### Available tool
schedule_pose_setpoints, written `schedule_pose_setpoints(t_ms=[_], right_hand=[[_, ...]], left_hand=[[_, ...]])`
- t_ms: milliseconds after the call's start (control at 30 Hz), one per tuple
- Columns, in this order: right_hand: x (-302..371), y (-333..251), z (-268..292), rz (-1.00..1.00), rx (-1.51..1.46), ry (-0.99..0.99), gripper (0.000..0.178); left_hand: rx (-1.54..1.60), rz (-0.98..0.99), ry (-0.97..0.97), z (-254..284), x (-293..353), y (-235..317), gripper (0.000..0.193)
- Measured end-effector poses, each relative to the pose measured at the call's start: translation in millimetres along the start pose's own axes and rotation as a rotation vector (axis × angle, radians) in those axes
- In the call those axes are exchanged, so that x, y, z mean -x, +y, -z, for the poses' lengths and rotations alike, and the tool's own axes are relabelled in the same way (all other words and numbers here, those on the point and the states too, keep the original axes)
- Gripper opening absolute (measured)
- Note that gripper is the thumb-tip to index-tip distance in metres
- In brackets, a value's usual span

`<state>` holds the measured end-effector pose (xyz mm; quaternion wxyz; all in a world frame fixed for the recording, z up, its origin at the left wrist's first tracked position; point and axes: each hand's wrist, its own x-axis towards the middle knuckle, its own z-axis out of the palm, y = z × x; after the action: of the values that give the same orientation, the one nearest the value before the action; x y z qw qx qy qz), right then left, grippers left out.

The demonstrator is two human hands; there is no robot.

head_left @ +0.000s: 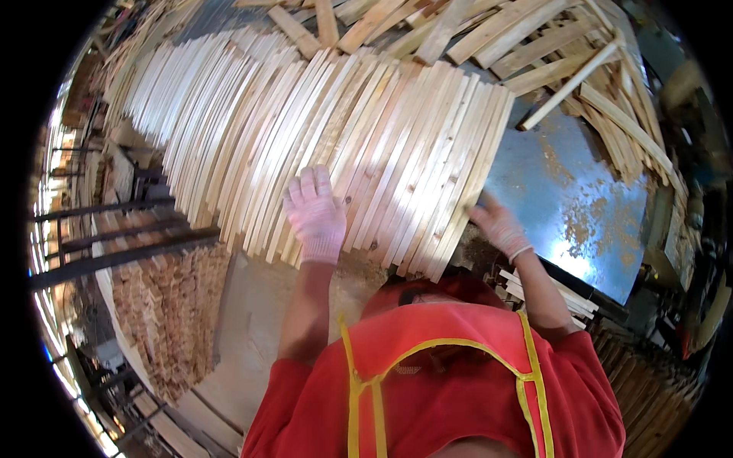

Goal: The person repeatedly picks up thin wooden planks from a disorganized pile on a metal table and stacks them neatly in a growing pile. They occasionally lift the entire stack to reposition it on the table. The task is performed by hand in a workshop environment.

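A long row of pale wooden strips (389, 160) lies side by side in front of me, slanting away to the far left. My left hand (316, 214), in a whitish-pink work glove, rests flat on top of the strips near their close ends, fingers stretched out and together. At the right end of the row, my right hand (500, 224), gloved the same way, is against the side of the outermost strip (485, 172). Its fingertips are dark and partly hidden by the strip's edge, so their grip does not show clearly.
A metal tabletop (603, 206) strewn with sawdust lies right of the row. Loose boards (550, 53) are heaped at the far right. Stacked wood (164, 313) and dark metal bars (122, 256) stand at left. More strips (569, 298) lie below my right forearm.
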<state>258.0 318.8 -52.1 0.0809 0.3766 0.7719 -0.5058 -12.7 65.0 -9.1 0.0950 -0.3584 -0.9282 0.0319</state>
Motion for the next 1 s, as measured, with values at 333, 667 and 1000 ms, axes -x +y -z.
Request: schedule_pose_setpoints(t_ms=[333,667,1000], right_hand=[[-36.8,11.0,9.0,-0.025,-0.064,0.055,0.112],[-35.4,35.4,63.3,-0.032,-0.009,0.064,0.098],[-45.9,40.9,67.4,-0.039,0.018,0.064,0.091]], left_hand=[[1.927,1.397,-0.287,-50.9,115.9,33.5,0.052],[0.695,0.425,-0.862,2.0,104.9,18.9,0.05],[0.508,0.421,-0.616,43.7,51.6,51.5,0.053]])
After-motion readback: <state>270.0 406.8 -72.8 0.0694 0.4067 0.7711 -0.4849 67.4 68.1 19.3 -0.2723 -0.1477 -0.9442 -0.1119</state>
